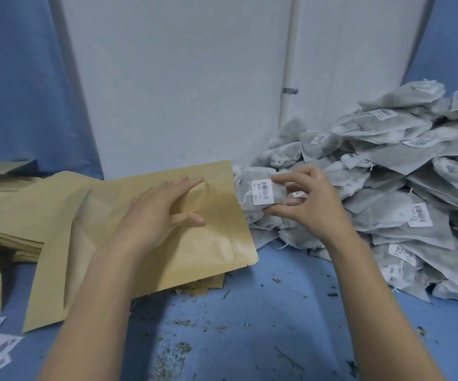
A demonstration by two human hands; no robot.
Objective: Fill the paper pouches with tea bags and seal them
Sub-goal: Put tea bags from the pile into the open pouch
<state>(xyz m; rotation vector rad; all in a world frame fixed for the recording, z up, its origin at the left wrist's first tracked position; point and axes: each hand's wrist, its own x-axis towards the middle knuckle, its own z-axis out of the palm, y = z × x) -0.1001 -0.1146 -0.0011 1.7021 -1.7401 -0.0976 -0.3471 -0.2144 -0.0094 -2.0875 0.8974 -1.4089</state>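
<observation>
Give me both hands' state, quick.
Left hand: open, fingers flat on the paper pouch.
Right hand: pinching a tea bag by the pouch's mouth.

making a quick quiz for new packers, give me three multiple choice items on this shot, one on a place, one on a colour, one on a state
1. Where is the heap of tea bags?
A. on the person's right, against the wall
B. on the person's left, on the stacked pouches
C. inside a box

2. What colour is the work surface?
A. white
B. blue
C. green

3. What is the right hand doing?
A. resting flat and empty
B. pressing a pouch shut
C. pinching one labelled tea bag

Answers:
1 A, the grey bags are piled at the right edge by the white wall.
2 B, the cloth under the scattered tea crumbs is blue.
3 C, thumb and fingers pinch the bag beside the paper pouch, on which the left hand rests.
</observation>
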